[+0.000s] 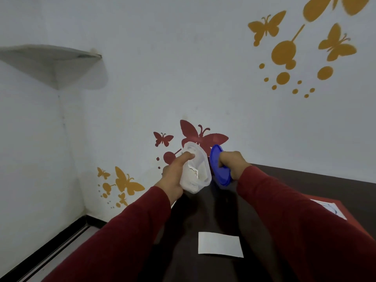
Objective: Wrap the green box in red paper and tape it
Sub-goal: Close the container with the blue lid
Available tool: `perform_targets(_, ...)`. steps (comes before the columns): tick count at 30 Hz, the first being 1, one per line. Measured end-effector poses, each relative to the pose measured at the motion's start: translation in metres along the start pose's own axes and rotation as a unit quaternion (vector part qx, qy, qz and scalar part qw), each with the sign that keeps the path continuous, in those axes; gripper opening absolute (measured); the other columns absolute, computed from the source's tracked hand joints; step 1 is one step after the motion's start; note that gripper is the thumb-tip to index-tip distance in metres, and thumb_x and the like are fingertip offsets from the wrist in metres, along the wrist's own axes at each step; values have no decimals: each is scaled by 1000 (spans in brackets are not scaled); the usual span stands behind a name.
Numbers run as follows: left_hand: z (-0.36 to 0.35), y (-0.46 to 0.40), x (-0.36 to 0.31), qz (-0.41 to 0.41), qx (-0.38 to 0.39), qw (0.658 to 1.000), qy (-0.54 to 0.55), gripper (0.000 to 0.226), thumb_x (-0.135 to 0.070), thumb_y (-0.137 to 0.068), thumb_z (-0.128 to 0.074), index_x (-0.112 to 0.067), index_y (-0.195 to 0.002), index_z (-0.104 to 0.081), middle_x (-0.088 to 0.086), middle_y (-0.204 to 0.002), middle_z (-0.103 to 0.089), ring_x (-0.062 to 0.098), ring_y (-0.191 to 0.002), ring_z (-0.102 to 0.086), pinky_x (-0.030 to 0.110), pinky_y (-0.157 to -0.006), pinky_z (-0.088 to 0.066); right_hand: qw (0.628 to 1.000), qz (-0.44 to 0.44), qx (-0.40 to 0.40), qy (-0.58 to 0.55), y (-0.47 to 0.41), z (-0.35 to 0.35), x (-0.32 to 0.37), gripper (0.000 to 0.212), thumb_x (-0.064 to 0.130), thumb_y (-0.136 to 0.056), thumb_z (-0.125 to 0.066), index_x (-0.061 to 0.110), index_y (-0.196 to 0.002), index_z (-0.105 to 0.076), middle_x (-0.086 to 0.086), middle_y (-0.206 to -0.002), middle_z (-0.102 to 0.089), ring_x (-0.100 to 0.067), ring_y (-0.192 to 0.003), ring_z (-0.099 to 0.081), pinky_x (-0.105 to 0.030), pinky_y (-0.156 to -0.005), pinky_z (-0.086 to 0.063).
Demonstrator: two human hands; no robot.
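Above the far end of the dark table (284, 180), the left hand (175, 171) grips a translucent white container (196, 169), while the right hand (234, 161) grips a blue lid (218, 166) just beside it. A white paper slip (220, 244) lies flat on the table nearer the person, and a red sheet (345, 208) lies at the table's right edge.

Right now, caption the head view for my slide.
Left hand holds white container, right hand its blue lid, above dark table.

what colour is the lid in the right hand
Blue; the lid, held by the right hand, shows best in the head view.
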State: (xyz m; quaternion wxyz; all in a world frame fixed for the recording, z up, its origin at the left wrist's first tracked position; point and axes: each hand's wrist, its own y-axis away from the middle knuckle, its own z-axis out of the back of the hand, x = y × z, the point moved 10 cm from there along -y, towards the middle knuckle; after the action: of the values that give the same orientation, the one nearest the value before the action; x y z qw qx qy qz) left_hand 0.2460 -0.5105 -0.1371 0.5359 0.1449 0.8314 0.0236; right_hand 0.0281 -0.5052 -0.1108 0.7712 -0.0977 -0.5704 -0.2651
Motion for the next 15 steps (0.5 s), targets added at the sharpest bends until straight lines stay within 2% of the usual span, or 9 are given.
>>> perform_targets(2, -11, 12, -2, -3, -5, 999, 33, 95, -35, -44, -96, -17, -130, -62, 17, -118, -72, 42, -102, -72, 63, -83, -59, 998, 20, 27, -58, 28, 3, 22, 47, -4, -79, -60, -2, -125, -54, -20, -116, -58, -41, -106, -59, -50, -85, -56)
perform_targets(4, -23, 31, -8, -12, -10, 999, 51, 93, -31, -55, -97, -22, -135, -51, 15, -121, -67, 41, -102, -70, 65, -75, -59, 993, 57, 60, -79, 62, 5, 44, 46, -4, -84, -56, 3, -129, -52, -18, -121, -56, -39, -109, -58, -51, -89, -56)
perform_targets(6, -31, 47, -13, -26, -22, 998, 58, 84, -28, -69, -94, -26, -135, -41, 11, -120, -63, 38, -100, -69, 64, -72, -60, 986, 99, 98, -96, 95, 6, 60, 43, 0, -88, -56, 12, -128, -56, -14, -115, -63, -34, -101, -64, -47, -88, -59)
perform_targets(8, -45, 66, -18, -39, -9, 996, 84, 83, -33, -72, -93, -27, -136, -39, 8, -119, -63, 36, -100, -70, 64, -75, -60, 974, 139, 135, -117, 127, 8, 69, 27, 14, -97, -61, 24, -122, -59, -6, -106, -71, -26, -91, -70, -40, -78, -61)
perform_targets(9, -54, 78, -22, -51, 1, 994, 97, 84, -37, -72, -92, -27, -137, -40, 7, -119, -64, 35, -100, -71, 63, -76, -61, 970, 151, 148, -117, 142, 10, 72, 24, 28, -99, -63, 28, -122, -61, -3, -107, -73, -24, -93, -72, -39, -80, -62)
perform_targets(11, -70, 101, -32, -82, 20, 991, 100, 77, -45, -77, -86, -29, -137, -42, 7, -119, -67, 31, -99, -73, 55, -75, -63, 971, 160, 149, -95, 159, 16, 69, 57, 62, -86, -66, 38, -136, -59, 2, -128, -69, -24, -108, -71, -45, -98, -58)
perform_targets(12, -78, 114, -37, -95, 29, 991, 88, 70, -49, -80, -81, -29, -135, -43, 7, -119, -68, 30, -98, -74, 54, -76, -64, 972, 168, 139, -85, 165, 24, 68, 71, 72, -78, -64, 44, -142, -54, 4, -139, -63, -24, -116, -67, -47, -104, -54)
perform_targets(13, -84, 124, -39, -103, 36, 991, 76, 65, -52, -84, -77, -29, -134, -43, 7, -119, -68, 29, -97, -75, 54, -78, -64, 974, 178, 120, -78, 174, 33, 69, 74, 76, -76, -62, 48, -144, -51, 6, -145, -58, -24, -121, -64, -48, -107, -52)
perform_targets(15, -97, 145, -43, -113, 53, 990, 68, 60, -54, -87, -73, -31, -134, -43, 7, -120, -68, 30, -98, -75, 57, -81, -62, 974, 194, 91, -76, 196, 55, 72, 65, 70, -86, -58, 49, -146, -48, 7, -148, -54, -23, -123, -62, -47, -109, -51)
